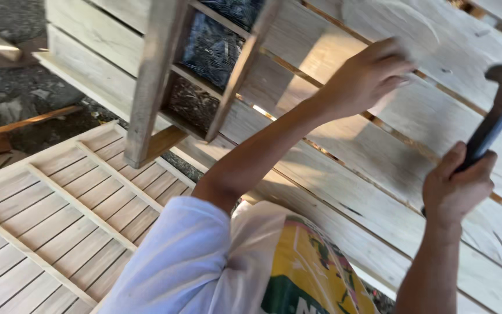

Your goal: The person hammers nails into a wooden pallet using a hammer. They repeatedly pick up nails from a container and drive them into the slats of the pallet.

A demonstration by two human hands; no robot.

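Nearest the camera, the person's white sleeve (169,261) fills the lower middle, with a white sack printed in yellow and green (303,267) lying just beside it; its lettering is cut off by the frame edge.

Just beyond, the right hand (457,186) has its fingers (483,166) wrapped fully closed round the dark blue handle of a metal claw hammer (498,119), whose head is raised above the hand at the right edge, clear of the wood. The left hand (367,75) reaches further out and presses against the pale wooden plank panel (344,168), fingers bunched together near a gap between boards. The hand is blurred, so whether the fingers pinch a nail cannot be told.

By the look of it, the step in hand is nailing the planks: one hand steadies the spot while the hammer is lifted. The next blow would call for a straight drop onto the spot beside the fingertips, with those fingers kept out of the head's path.

To the left lies a flat slatted wooden panel with thin cross battens (47,215). Further off, a wooden frame of pale rails (158,70) leans over dark gravel ground (7,87).
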